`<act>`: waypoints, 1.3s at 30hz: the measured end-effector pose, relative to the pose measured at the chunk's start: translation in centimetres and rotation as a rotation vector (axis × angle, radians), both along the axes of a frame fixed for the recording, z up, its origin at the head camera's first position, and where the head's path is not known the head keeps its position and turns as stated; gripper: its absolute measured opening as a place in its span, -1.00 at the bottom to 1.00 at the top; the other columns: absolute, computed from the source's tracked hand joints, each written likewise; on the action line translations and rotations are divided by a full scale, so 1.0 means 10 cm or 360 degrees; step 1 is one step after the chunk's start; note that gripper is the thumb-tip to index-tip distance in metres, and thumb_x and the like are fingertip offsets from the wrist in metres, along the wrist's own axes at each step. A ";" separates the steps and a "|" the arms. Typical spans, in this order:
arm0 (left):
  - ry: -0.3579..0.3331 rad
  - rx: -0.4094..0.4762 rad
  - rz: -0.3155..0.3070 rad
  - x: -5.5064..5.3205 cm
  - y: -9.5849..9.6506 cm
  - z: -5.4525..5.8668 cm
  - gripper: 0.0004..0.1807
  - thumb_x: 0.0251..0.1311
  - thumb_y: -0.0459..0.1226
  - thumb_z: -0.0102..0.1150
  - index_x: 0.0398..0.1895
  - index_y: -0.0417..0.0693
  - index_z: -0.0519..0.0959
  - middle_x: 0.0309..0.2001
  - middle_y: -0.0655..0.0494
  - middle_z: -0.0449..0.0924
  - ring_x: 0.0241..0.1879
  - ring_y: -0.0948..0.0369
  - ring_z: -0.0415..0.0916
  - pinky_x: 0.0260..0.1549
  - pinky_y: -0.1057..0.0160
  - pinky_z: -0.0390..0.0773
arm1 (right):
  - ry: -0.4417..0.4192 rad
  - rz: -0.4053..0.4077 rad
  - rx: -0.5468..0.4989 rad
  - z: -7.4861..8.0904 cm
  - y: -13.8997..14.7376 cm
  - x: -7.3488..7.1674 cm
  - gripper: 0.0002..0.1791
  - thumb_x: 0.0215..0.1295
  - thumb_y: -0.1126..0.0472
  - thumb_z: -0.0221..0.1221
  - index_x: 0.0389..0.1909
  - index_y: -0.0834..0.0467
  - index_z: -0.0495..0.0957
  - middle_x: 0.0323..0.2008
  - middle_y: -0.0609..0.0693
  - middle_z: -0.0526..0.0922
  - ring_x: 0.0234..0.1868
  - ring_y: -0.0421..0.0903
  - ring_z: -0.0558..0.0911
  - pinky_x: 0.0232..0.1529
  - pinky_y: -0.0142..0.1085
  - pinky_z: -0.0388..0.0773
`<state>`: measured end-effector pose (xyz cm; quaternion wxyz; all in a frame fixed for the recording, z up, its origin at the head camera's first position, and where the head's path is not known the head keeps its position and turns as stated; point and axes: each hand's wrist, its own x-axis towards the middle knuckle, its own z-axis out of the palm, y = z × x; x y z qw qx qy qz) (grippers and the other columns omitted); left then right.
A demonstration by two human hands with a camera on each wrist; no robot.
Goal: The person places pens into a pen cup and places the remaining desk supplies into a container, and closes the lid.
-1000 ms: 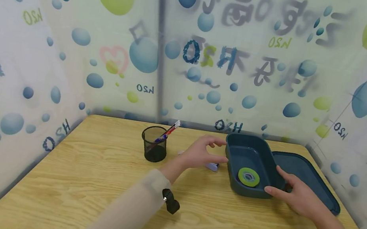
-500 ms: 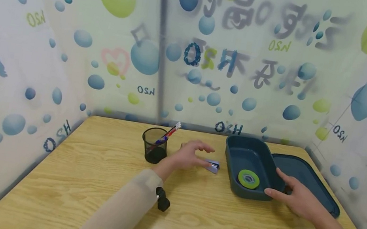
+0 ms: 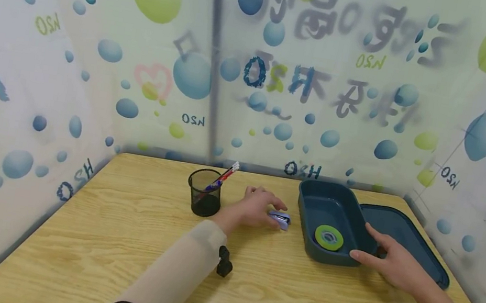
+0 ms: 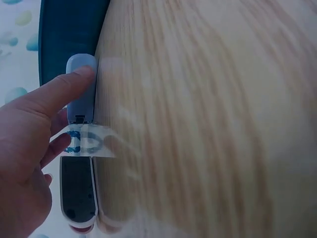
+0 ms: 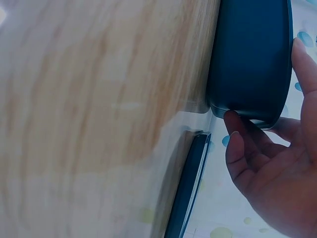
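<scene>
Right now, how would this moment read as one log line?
left hand: at lilac stapler | right hand: gripping dark-blue box | green tape roll: in box | black mesh cup: holding pens

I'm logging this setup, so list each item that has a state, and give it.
Box: open, gripped by the right hand
Lid: off, lying beside the box
Tape roll: lying in the box
Pen cup: upright, holding pens
Stapler: touched by the left hand, too small to tell if open
</scene>
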<state>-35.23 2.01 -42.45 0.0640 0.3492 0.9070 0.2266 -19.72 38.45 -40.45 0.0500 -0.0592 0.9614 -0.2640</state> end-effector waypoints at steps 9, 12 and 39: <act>0.0026 -0.0079 0.0011 0.01 0.04 0.01 -0.54 0.35 0.02 0.55 0.30 0.32 0.77 0.19 0.32 0.76 0.17 0.17 0.41 0.30 -0.10 0.07 | -0.0011 -0.0001 -0.0014 -0.01 0.01 -0.01 0.12 0.55 -0.29 0.27 0.75 0.34 0.01 0.47 0.51 0.37 -0.06 0.04 0.48 -0.17 -0.12 0.41; 0.0024 -0.0081 0.0019 0.01 0.04 0.00 -0.55 0.36 0.03 0.54 0.29 0.33 0.78 0.18 0.32 0.75 0.16 0.17 0.41 0.29 -0.10 0.07 | -0.0012 -0.0005 -0.0009 -0.01 0.01 -0.01 0.12 0.54 -0.29 0.27 0.75 0.34 0.01 0.49 0.53 0.35 -0.02 0.07 0.48 -0.15 -0.11 0.43; 0.0037 0.0415 0.0110 0.04 0.07 0.13 -0.71 0.41 -0.04 0.51 0.14 0.30 0.77 0.05 0.29 0.73 0.11 0.15 0.45 0.21 -0.07 0.12 | 0.0008 -0.0011 0.0001 -0.02 0.01 0.00 0.12 0.54 -0.29 0.28 0.74 0.34 0.03 0.49 0.54 0.35 -0.01 0.08 0.51 -0.14 -0.11 0.46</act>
